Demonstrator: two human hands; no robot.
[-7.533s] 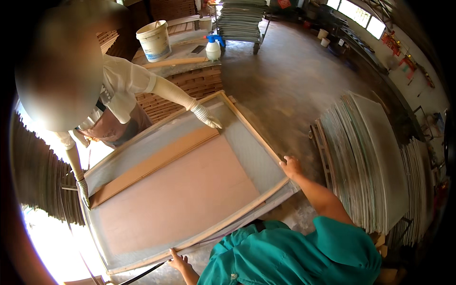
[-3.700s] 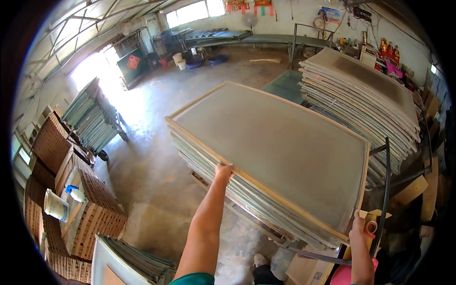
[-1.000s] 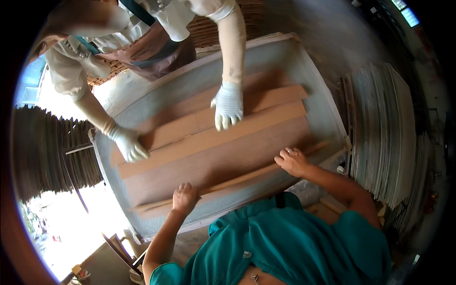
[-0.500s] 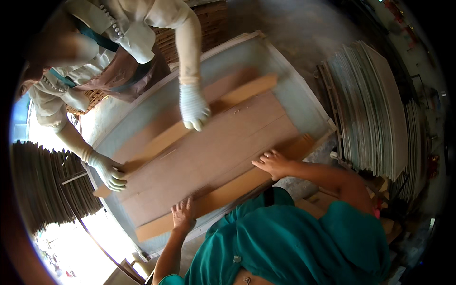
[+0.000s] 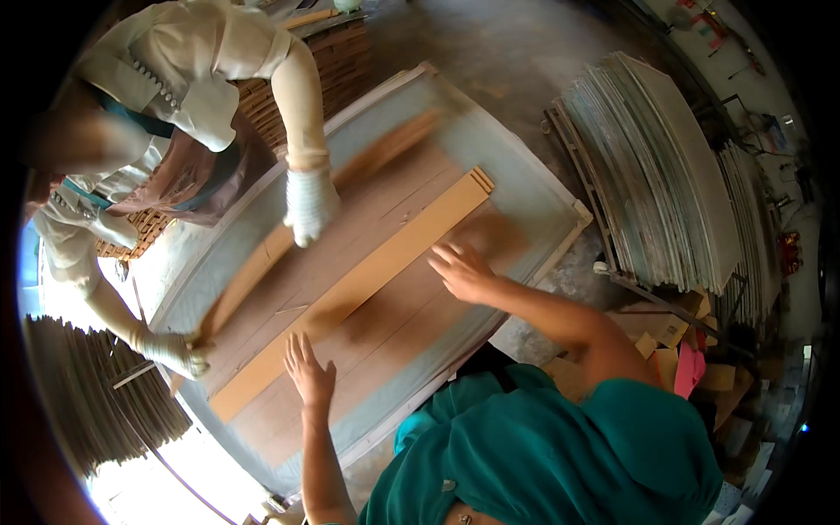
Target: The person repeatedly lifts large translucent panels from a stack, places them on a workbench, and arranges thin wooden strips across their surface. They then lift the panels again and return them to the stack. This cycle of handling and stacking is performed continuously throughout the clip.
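My left hand [image 5: 310,372] is open with its fingers stretched out, beside the near edge of a stack of long, flat, orange-brown strips [image 5: 385,267]. My right hand [image 5: 464,273] is open too, fingers apart, close to the stack's right part. Neither hand grips the strips; whether the left fingertips touch them I cannot tell. Brown sheet material [image 5: 350,385] lies beneath, on a pale grey framed panel [image 5: 516,162]. Across from me, a co-worker's gloved hands [image 5: 311,206] are at another long brown strip [image 5: 254,276], which is bent-looking and blurred.
Thin framed panels [image 5: 656,175] stand stacked upright at the right, and more dark panels [image 5: 96,385] at the left. Woven baskets [image 5: 332,61] are behind the co-worker. Cardboard pieces and a pink item [image 5: 689,369] lie low at the right.
The near strip stack has shifted away from me to the middle of the brown sheet, and my hands have come off it. The co-worker's strip has moved back toward the co-worker.
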